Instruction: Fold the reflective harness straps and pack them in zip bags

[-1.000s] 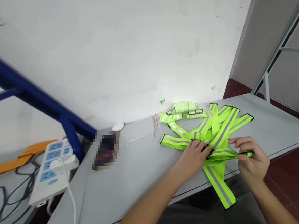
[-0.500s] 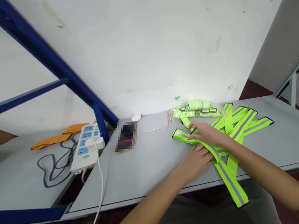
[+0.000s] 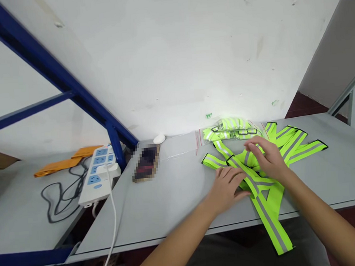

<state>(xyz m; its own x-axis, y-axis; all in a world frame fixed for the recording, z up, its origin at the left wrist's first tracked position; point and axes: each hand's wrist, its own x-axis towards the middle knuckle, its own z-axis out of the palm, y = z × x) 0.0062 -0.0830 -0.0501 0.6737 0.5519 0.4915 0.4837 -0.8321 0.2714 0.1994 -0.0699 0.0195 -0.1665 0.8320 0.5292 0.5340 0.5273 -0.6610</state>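
Neon-yellow reflective straps point(image 3: 273, 219) with grey stripes and black-edged ends lie in a crossed heap on the table. My left hand point(image 3: 228, 186) rests at the heap's left side, fingers spread over a strap and thumb apart, gripping nothing. My right hand point(image 3: 267, 155) is above the middle of the heap, fingers loosely bent, thumb tip near the fingertips, and nothing visible between them. Behind the heap, clear zip bags point(image 3: 232, 129) hold folded straps of the same kind. One strap end hangs over the table's front edge.
On the grey table point(image 3: 176, 198) are a blurred-out phone point(image 3: 147, 161), a white mouse-like object point(image 3: 159, 138) and a flat clear bag point(image 3: 178, 147). Left of them are a power strip point(image 3: 97, 177), orange envelopes point(image 3: 67, 161) and a blue frame point(image 3: 87, 103). A white wall stands behind.
My right hand has let go of the strap end at the left and moved right, over the heap. My left hand has drawn up from under the strap, its fingers now on top.
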